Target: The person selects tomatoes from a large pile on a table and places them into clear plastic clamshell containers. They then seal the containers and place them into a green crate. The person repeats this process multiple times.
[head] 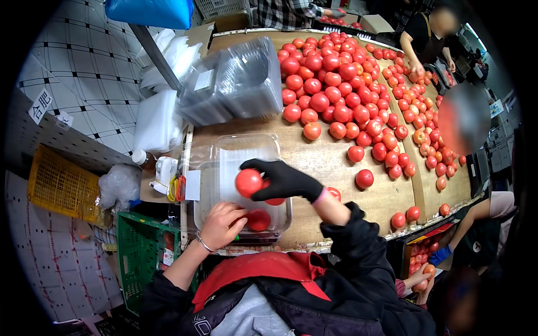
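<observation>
My right hand [286, 180], in a black glove, grips a red tomato [249, 183] above an open clear plastic clamshell box [286, 218]. Part of another tomato shows behind the gloved fingers; whether they hold it too is unclear. My bare left hand [223, 223] rests at the box's near left part, its fingertips beside a tomato [258, 219] lying inside. One more tomato [275, 201] shows under the glove. I cannot tell whether the left fingers hold anything. A large heap of tomatoes [332, 80] covers the wooden table [252, 126] at the back right.
Stacked clear plastic boxes [248, 80] stand at the back left. Scissors [180, 188], a white card [193, 185] and a bottle [143, 158] lie by the left edge. A green crate [143, 252] stands below left. Other people work around the table's far and right sides.
</observation>
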{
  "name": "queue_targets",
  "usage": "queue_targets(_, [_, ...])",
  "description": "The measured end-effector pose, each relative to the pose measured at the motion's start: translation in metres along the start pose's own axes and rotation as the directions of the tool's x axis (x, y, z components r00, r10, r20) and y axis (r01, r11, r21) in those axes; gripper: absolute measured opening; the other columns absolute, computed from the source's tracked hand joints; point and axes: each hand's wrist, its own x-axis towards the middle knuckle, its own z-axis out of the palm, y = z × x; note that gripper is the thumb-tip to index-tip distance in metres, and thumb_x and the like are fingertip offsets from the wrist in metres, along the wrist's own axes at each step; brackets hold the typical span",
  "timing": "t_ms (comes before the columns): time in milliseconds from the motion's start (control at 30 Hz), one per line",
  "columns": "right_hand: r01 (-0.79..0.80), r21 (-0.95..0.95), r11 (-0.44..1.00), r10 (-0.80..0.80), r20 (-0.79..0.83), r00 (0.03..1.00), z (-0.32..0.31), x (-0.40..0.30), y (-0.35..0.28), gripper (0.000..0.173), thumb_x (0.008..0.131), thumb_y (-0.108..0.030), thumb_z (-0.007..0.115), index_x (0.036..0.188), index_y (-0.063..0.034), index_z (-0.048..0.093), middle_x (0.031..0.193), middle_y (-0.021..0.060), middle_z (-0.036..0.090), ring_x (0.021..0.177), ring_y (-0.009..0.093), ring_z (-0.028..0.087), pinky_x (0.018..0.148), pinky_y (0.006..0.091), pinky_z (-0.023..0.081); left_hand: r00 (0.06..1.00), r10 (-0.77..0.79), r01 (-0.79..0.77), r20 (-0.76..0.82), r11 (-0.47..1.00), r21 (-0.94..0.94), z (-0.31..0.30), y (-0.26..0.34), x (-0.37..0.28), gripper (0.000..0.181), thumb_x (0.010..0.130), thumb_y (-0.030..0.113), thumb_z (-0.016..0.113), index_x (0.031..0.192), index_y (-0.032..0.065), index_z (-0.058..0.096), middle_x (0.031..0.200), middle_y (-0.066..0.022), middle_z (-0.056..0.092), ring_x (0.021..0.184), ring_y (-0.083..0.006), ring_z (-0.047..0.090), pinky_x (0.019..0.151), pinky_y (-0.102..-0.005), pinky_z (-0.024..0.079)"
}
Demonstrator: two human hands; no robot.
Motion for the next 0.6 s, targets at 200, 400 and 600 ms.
queue_targets(200, [-0.026,-0.281,0.959,0.041,0.047,0.998,0.068,0.028,0.054,0.065,0.068,-0.046,0.072,0.121,-0.0108,0.058,0.107,0.0160,0.061,0.094,0.035,0.060,0.082,0.0429,0.049,0.994,0.016,-0.034,-0.107,0.985,-0.169,-0.008,0.005,-0.004,0.014,0.075,0.001,0.064,0.089,0.0008,0.067,0.083,-0.0115,0.065,0.083,-0.0274,0.063,0.073,-0.0363,0.051])
queue_targets(400, [0.164,-0.231,0.959,-0.237,-0.339,0.910,0.069,0.006,0.053,0.050,0.071,-0.025,0.071,0.114,-0.0055,0.057,0.113,0.0193,0.057,0.105,0.036,0.054,0.090,0.0424,0.044,0.981,-0.119,0.118,-0.154,0.993,-0.018,0.018,-0.001,0.036,0.063,0.080,0.014,0.060,0.137,0.0005,0.038,0.138,-0.0220,0.040,0.128,-0.0378,0.037,0.105,-0.0409,0.032])
queue_targets(600, [-0.421,-0.028,0.907,-0.018,-1.000,0.026,-0.105,-0.234,0.143,0.043,0.078,-0.007,0.069,0.118,-0.0013,0.055,0.113,0.0114,0.061,0.102,0.023,0.058,0.092,0.0333,0.044,0.977,-0.071,0.012,0.201,0.960,0.279,0.030,0.002,0.042,0.069,0.076,0.032,0.065,0.136,0.0064,0.042,0.139,-0.0176,0.040,0.129,-0.0351,0.036,0.107,-0.0522,0.020])
